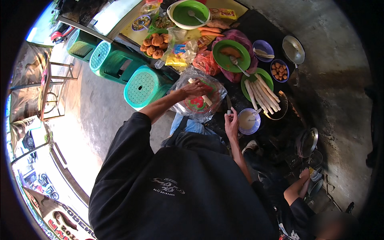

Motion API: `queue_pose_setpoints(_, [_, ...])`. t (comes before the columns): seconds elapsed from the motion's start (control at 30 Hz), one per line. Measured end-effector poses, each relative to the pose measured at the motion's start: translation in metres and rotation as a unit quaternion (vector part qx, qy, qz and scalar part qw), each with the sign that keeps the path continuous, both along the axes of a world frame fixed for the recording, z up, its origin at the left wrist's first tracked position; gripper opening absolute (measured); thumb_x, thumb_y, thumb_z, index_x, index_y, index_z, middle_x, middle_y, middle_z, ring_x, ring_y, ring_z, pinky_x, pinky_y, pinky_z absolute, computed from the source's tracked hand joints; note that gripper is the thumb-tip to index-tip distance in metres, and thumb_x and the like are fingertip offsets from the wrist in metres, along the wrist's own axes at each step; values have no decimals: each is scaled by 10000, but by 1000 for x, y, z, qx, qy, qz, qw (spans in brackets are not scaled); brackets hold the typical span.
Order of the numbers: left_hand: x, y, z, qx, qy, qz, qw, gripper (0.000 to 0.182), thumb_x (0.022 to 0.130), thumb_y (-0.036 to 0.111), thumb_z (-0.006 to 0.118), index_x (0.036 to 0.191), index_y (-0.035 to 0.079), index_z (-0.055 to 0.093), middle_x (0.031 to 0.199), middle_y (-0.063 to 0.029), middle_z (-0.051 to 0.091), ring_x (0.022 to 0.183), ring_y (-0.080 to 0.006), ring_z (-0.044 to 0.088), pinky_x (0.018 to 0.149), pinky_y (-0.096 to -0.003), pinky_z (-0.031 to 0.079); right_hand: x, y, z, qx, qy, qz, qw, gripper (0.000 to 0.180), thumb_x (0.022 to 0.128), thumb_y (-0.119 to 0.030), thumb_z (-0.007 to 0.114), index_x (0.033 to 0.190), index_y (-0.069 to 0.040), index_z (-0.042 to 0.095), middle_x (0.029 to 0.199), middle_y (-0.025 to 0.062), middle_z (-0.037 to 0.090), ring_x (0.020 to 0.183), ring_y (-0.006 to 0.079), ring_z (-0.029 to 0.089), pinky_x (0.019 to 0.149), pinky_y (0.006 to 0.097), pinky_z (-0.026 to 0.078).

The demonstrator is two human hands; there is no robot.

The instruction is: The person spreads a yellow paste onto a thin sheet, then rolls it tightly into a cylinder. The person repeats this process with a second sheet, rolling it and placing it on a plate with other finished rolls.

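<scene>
My left hand (195,89) lies across a pale wrapped roll (207,100), whose two ends show on either side of it. Under the roll is a round red and green board or plate (196,103), covered in clear plastic (220,90). My right hand (231,124) is just right of the plastic, its fingers at the pale handle of a knife (229,102) with the blade pointing away from me. Beside that hand stands a bowl of whitish batter (247,120) with a spoon in it. Several long pale rolls (262,93) lie on a green plate (245,78) beyond.
Farther back are a green plate with orange sauce (225,48), fried balls (156,45), carrots (210,31) and a bowl of brown cubes (279,71). Green plastic stools (144,87) stand left. A ladle-like pan (293,49) is by the wall. Another person's arm (295,189) reaches towards pots, lower right.
</scene>
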State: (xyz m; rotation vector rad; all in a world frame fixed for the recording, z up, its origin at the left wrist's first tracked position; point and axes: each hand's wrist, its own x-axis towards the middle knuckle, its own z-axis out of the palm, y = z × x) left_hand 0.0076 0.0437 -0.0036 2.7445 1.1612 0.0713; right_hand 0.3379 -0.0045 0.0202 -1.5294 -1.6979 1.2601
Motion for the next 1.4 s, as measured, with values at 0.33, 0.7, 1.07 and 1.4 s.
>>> queue_pose_setpoints(0.33, [42,28,43,-105,-128,23,986,435,960,225,610,1356,47,574,1350,-156,618,1239,-341,608,1053,-490,472,24,-5,16,-40,35,-50,997,457,1024,-144,656,1451,-46,528,885,35,610,747,113,568,668,282,482])
queue_pose_setpoints(0.7, [230,184,108,-43,-318,13,947,447,919,117,626,1357,61,559,1366,-188,602,1269,-378,580,1077,-500,469,73,-28,36,-109,71,-165,978,490,1057,-235,611,1483,-29,483,1020,106,643,874,166,623,739,320,530])
queue_pose_setpoints(1.07, [299,279,10,179,-65,-22,981,323,805,238,715,1116,169,663,1142,-26,659,1187,-227,611,1010,-446,459,119,-87,49,-151,-5,-268,952,390,1064,-207,591,1407,-26,554,1026,114,651,893,191,638,748,334,535])
queue_pose_setpoints(1.4, [285,272,2,75,-33,-63,995,385,884,213,681,1264,188,622,1190,-29,668,1209,-238,621,1037,-505,431,121,-90,38,-115,-3,-274,955,395,1035,-211,620,1379,-23,565,963,88,685,794,158,640,678,293,504])
